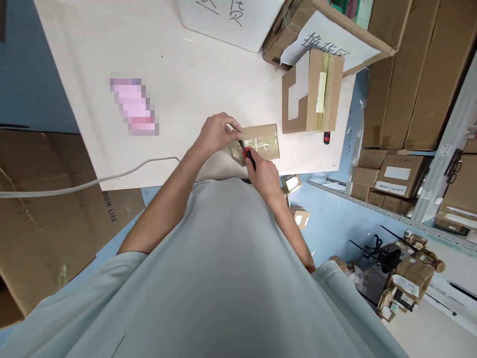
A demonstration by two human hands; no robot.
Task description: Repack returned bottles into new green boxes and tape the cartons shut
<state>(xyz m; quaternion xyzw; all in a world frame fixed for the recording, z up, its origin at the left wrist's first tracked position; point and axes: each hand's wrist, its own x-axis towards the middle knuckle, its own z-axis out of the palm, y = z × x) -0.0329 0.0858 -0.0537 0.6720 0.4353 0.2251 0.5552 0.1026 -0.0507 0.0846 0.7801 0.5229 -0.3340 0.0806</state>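
A small brown carton (265,141) with shiny clear tape across its top lies near the front edge of the white table (186,89). My right hand (265,176) is closed around a red and black cutter (249,156), whose dark blade end points up and left over the carton's left part. My left hand (219,132) is at the carton's left end, its fingertips pinched together by the blade end of the cutter. Whether those fingertips grip the blade, the tape or the carton edge is too small to tell.
A taped carton (313,92) stands right of the small one, beside a red and black tool (327,137). Behind are a large open box (335,40) and a white bin (231,22). A pixelated pink item (134,107) lies left; a cable (141,164) crosses the front edge.
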